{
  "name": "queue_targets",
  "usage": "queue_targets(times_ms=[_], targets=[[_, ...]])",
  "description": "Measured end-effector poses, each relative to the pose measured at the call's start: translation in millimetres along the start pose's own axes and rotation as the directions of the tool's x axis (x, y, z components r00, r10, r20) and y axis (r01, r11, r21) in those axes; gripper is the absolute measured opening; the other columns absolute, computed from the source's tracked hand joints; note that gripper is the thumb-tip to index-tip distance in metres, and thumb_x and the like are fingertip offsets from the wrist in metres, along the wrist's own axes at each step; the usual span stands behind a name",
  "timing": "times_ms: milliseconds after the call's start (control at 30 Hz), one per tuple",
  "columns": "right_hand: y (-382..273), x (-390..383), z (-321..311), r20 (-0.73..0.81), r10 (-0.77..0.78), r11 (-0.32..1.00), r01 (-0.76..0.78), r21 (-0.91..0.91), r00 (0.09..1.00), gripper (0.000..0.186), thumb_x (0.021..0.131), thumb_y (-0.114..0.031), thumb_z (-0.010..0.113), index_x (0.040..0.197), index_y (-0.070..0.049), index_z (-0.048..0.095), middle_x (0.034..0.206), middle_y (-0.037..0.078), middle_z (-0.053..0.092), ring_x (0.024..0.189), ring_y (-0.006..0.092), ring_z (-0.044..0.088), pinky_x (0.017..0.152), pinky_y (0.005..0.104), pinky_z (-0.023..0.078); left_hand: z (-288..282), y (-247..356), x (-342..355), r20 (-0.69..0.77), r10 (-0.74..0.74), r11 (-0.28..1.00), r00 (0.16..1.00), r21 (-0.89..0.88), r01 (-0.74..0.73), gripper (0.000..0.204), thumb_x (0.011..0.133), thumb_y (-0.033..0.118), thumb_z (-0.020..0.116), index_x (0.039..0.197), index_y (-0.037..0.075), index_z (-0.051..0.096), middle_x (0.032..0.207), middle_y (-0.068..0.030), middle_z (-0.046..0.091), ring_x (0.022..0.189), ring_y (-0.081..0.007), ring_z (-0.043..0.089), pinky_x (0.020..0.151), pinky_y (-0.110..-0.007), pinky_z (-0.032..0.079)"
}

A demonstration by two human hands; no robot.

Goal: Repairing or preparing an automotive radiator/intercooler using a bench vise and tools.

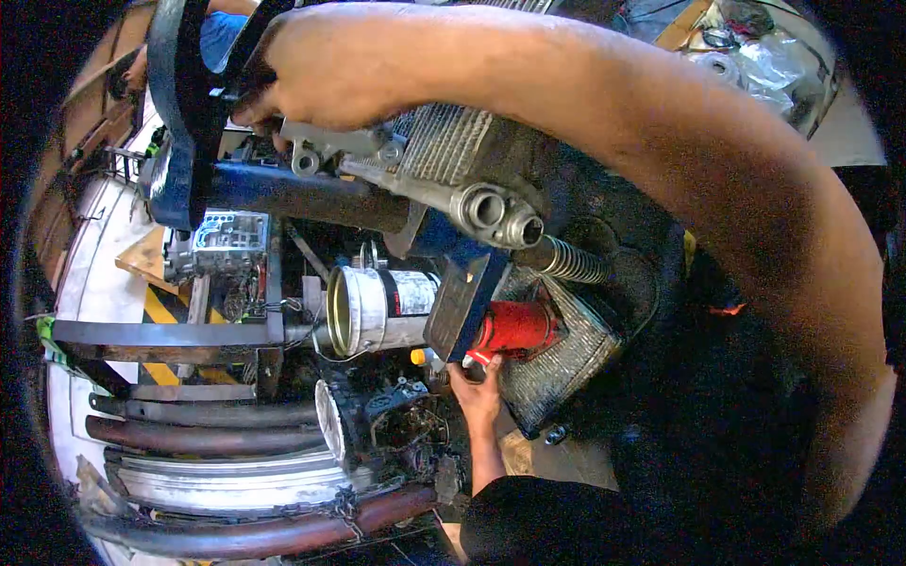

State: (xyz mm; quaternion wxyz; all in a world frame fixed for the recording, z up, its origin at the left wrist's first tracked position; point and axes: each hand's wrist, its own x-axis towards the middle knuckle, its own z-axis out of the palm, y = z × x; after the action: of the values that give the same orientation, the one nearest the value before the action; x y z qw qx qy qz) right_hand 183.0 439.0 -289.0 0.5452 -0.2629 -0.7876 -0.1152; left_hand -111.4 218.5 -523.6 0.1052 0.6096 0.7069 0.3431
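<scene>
My right arm reaches across the top to the black metal frame [175, 113]; my right hand [283, 99] is closed around something at its side, partly hidden. A silver aluminium housing [439, 200] lies below that hand, over a blue steel beam [293, 193]. My left hand [475, 387] comes up from the bottom and grips the lower end of a blue metal plate [458, 307], fingers partly hidden. Beside it are a red cylinder [519, 325] and a finned metal core [576, 373]. A ribbed hose [571, 259] sits just above them.
A white bucket [368, 311] lies sideways left of the plate. An engine part [231, 241], a dark housing [377, 424] and long pipes [236, 519] fill the left and bottom. Clear plastic bags [769, 71] sit top right. Part of another person [222, 38] shows at top left.
</scene>
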Motion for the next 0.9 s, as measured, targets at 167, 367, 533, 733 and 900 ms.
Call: queue_targets(times_ms=[167,367,533,733,900], targets=[[-16.3,2.4,-12.4,0.057,-0.070,0.991,0.076,-0.111,0.996,0.030,0.084,-0.029,0.053,0.080,-0.006,0.072,0.085,0.018,0.068,0.084,0.0349,0.066,0.073,0.0470,0.052,-17.3,-21.8,12.4,0.125,-0.117,0.986,0.985,-0.105,0.131,0.056,0.076,0.021,0.077,0.119,-0.003,0.050,0.116,-0.0138,0.056,0.106,-0.0233,0.051,0.096,-0.036,0.038],[-4.7,-3.1,-0.1,-0.005,0.095,0.995,-0.095,0.033,0.995,0.029,0.080,-0.030,0.056,0.081,-0.007,0.073,0.087,0.017,0.068,0.084,0.0335,0.066,0.074,0.0457,0.053,13.7,-17.1,-7.4,-0.059,-0.016,0.993,0.998,0.119,0.023,0.058,0.075,0.018,0.078,0.121,0.000,0.048,0.116,-0.0141,0.056,0.107,-0.0246,0.051,0.097,-0.036,0.037],[-9.9,8.4,-3.2,-0.020,0.025,0.997,-0.024,0.071,0.999,0.026,0.079,-0.027,0.057,0.081,-0.007,0.072,0.085,0.017,0.068,0.082,0.0334,0.067,0.072,0.0453,0.053,-13.4,0.9,15.9,0.171,-0.237,0.957,0.956,-0.131,0.260,0.057,0.076,0.024,0.079,0.118,-0.002,0.051,0.113,-0.0137,0.059,0.102,-0.0221,0.054,0.093,-0.034,0.040],[-10.1,-4.1,-4.2,-0.015,-0.039,0.992,0.037,-0.117,0.999,0.037,0.082,-0.016,0.053,0.117,-0.020,0.063,0.079,0.016,0.065,0.084,0.0314,0.065,0.076,0.0408,0.053,-1.7,-0.2,0.1,-0.003,0.028,0.997,1.000,0.075,-0.028,0.055,0.077,0.025,0.077,0.117,-0.002,0.050,0.113,-0.0176,0.058,0.101,-0.0278,0.055,0.091,-0.038,0.042],[-2.1,-5.5,-2.2,0.092,-0.026,0.979,0.044,-0.197,0.995,0.029,0.081,-0.017,0.056,0.108,-0.017,0.066,0.092,0.011,0.065,0.090,0.0293,0.063,0.076,0.0404,0.051,-12.4,-15.6,19.7,0.247,-0.220,0.968,0.944,-0.066,0.243,0.054,0.076,0.024,0.078,0.113,-0.004,0.051,0.108,-0.0161,0.060,0.097,-0.0239,0.056,0.088,-0.035,0.043]])
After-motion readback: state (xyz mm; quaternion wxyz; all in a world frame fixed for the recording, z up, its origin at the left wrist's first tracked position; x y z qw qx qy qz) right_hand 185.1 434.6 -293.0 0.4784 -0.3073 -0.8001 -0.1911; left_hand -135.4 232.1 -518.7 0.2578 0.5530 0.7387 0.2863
